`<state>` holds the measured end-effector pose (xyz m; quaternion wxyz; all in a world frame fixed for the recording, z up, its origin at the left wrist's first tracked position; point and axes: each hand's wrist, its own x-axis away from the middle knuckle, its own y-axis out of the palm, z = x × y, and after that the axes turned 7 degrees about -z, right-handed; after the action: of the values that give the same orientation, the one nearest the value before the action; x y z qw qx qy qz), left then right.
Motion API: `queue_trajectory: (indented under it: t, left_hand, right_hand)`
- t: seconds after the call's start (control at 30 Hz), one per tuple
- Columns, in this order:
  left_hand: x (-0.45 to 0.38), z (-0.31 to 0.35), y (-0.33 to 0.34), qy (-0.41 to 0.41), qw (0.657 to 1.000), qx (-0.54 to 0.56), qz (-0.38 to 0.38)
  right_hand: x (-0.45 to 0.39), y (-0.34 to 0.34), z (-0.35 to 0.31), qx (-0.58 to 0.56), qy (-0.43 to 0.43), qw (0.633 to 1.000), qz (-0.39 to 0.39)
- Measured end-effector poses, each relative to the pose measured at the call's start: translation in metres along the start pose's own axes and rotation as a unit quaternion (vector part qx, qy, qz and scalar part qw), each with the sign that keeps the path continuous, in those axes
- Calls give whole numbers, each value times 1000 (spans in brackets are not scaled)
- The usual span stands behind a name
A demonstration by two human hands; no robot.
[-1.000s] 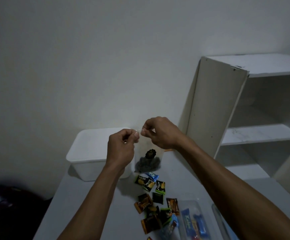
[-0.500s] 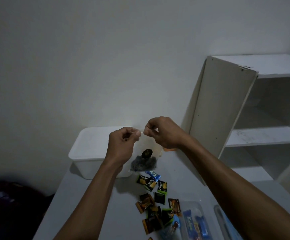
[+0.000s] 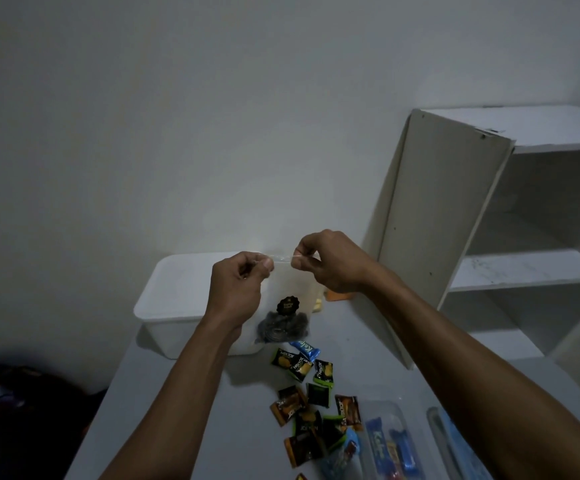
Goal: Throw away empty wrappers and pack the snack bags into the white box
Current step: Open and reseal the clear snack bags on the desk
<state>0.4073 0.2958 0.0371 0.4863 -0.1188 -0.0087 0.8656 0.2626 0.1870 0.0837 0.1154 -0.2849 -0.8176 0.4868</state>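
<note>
A clear snack bag (image 3: 283, 320) with a black round label and dark snacks at its bottom hangs in the air over the table. My left hand (image 3: 238, 289) pinches its top edge at the left and my right hand (image 3: 330, 263) pinches the top edge at the right. The bag hangs in front of the white box (image 3: 174, 303), which stands at the table's far left. Several small wrapped snacks (image 3: 304, 396) in black, green, orange and blue lie scattered on the table below the bag.
A white shelf unit (image 3: 510, 237) stands at the right on the grey table (image 3: 150, 410). Clear bags with blue snack bars (image 3: 390, 445) lie at the near edge. An orange item (image 3: 338, 295) lies behind my right wrist. Something dark (image 3: 21, 420) sits low at the left.
The bag's lower end swung slightly while both hands kept pinching its top edge. My view drifted a little, so the shelf sits further right.
</note>
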Motion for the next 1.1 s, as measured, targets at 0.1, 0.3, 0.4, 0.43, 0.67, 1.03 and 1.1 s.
queue_trajectory:
  t: [0.1,0.3,0.4,0.43,0.67,1.03,1.1]
  left_hand:
    - [-1,-1,0,-6,1000,0,5]
    - [-3,-2,-2,-11,1000,7,5]
    - [-3,-3,-4,-21,1000,17,13]
    - [-3,-3,-5,-24,999,24,17]
    - [-6,-3,-7,-34,998,38,21]
    - [-10,-2,-9,-35,997,67,32]
    - [-10,-1,-9,-37,996,71,30]
  right_hand:
    - [0,1,1,-17,0,1000,2]
    - [0,1,7,-25,10,1000,3]
    - [0,0,8,-33,7,999,7]
    - [0,-1,9,-35,6,999,6]
    - [4,-3,12,-45,3,998,31]
    - [11,-1,18,-144,14,987,71]
    - [12,0,18,-158,20,984,85]
